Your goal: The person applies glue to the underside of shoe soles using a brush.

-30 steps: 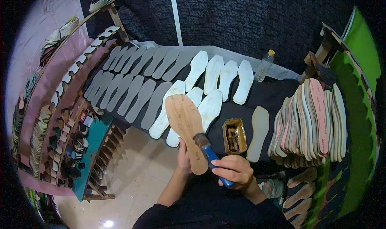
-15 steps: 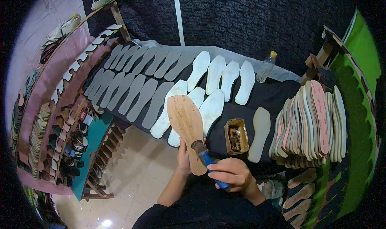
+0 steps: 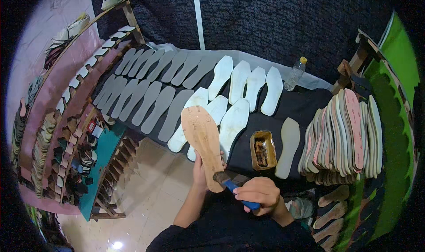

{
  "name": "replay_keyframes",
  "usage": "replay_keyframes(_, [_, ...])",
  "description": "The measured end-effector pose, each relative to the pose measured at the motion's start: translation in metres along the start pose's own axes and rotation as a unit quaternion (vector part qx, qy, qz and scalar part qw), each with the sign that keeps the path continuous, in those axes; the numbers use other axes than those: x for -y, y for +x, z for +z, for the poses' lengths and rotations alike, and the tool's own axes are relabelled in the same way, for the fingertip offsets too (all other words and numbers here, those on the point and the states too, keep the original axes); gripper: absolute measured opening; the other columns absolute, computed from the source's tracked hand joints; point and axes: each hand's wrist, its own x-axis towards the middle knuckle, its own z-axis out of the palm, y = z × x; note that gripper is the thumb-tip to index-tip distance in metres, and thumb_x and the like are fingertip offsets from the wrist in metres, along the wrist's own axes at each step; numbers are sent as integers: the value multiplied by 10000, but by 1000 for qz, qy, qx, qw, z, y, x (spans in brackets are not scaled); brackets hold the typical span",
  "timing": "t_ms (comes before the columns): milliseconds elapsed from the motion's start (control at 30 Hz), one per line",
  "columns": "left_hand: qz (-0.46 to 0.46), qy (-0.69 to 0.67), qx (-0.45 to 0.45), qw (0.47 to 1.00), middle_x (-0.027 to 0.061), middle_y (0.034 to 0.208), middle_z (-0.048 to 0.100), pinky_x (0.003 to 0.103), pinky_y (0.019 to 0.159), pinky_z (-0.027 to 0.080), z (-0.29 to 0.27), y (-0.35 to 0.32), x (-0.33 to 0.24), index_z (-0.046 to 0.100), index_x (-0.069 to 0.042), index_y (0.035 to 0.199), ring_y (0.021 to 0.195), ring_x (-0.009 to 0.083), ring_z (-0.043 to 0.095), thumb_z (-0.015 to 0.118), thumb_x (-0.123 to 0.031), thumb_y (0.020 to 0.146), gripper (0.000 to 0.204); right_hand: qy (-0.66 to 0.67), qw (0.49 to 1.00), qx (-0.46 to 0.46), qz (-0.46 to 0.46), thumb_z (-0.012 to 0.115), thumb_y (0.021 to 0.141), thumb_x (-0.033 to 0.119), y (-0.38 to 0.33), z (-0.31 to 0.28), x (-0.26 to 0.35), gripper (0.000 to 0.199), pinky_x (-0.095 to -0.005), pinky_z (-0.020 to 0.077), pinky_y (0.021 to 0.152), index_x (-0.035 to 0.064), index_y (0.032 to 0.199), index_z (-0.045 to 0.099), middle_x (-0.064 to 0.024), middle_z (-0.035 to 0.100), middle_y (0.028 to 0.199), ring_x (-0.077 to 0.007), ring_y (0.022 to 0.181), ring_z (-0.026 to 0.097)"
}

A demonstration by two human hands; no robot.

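The table (image 3: 310, 106) in front of me is draped in dark cloth and carries the most. Grey insoles (image 3: 146, 90) lie in two overlapping rows at its left; I cannot count them exactly. Beside them lie seven white insoles (image 3: 248, 83): four in a back row, three nearer me. At the right a thick stack of soles (image 3: 345, 137) stands on edge, too many to count. One pale sole (image 3: 288, 146) lies alone next to it, and just beside that sits one open tin of glue (image 3: 263, 150). One clear bottle (image 3: 295, 73) with a yellow cap stands at the far edge.

My left hand (image 3: 200, 170) grips one tan sole (image 3: 202, 142) from behind, fingers wrapped round its heel end, holding it tilted above the near edge of the table. My right hand (image 3: 260, 194) is closed tight on the blue handle of one brush (image 3: 232, 188), whose bristles touch the heel of the sole.
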Motion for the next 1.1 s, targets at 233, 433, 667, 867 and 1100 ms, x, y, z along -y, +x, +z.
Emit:
replay_keyframes(233, [-1, 63, -104, 993, 111, 924, 559, 387, 678, 464, 1, 2, -6, 469, -35, 1135, 734, 225, 545, 198, -557, 907, 630, -16, 1000, 9, -5, 631, 725, 148, 4, 4, -4, 162, -304, 472, 527, 29, 836, 633, -110, 650, 827, -232, 647, 618])
replay_keyframes(433, [-1, -32, 25, 999, 118, 982, 559, 399, 775, 470, -9, 0, -8, 453, -37, 1179, 866, 248, 566, 185, -548, 912, 636, -11, 996, -83, 0, 623, 794, 232, 8, 4, -4, 217, -298, 474, 512, 27, 863, 633, -114, 648, 794, -220, 599, 612])
replay_keyframes(667, [-69, 124, -101, 985, 116, 1049, 555, 339, 809, 468, 16, -8, 4, 407, -69, 1225, 937, 209, 557, 129, -527, 918, 618, -79, 994, -74, 6, 604, 816, 234, 18, 4, -22, 220, -329, 498, 616, 28, 885, 634, -156, 622, 927, -278, 731, 612])
replay_keyframes(867, [-59, 153, -57, 985, 136, 1063, 550, 347, 839, 455, 1, -5, 2, 375, -68, 1237, 966, 216, 550, 133, -497, 930, 580, -32, 999, 14, 5, 627, 748, 165, 14, -1, -12, 146, -306, 474, 559, 33, 804, 651, -130, 640, 870, -228, 669, 616])
replay_keyframes(1100, [-85, 151, -73, 982, 125, 1174, 478, 365, 900, 424, 8, -13, 1, 282, -128, 1301, 1083, 217, 486, 156, -465, 942, 508, -35, 995, -87, 20, 680, 690, 153, 19, -4, -9, 240, -315, 501, 625, 60, 908, 645, -112, 626, 960, -231, 739, 611])
